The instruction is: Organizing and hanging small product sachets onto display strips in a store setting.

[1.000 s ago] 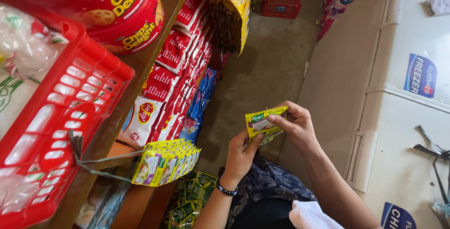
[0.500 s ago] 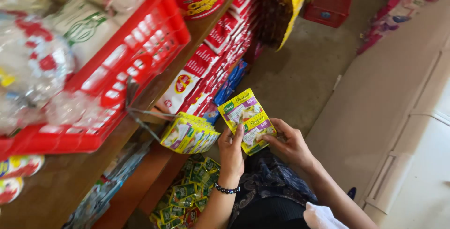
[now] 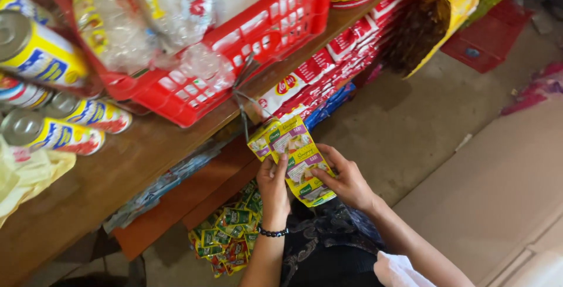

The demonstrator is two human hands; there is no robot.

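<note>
My left hand (image 3: 274,186) and my right hand (image 3: 346,180) both hold a strip of yellow-green seasoning sachets (image 3: 302,166) just below the edge of a wooden shelf (image 3: 117,175). The upper sachets (image 3: 275,137) of the strip hang from a thin wire hook (image 3: 243,90) fixed at the shelf edge. My left thumb presses on the strip's front, and my right fingers pinch its lower right side. A black bead bracelet (image 3: 272,232) circles my left wrist.
A red plastic basket (image 3: 264,29) of bagged goods sits on the shelf, beside several yellow tins (image 3: 47,128). Red packets (image 3: 334,70) hang along the shelf front. More green and yellow sachets (image 3: 229,234) lie below. A red crate (image 3: 487,40) stands on the concrete floor.
My view has swung left and up along the shelf. Both hands carried the sachets up from my lap to the wire hook, where they now join the hanging strip.
</note>
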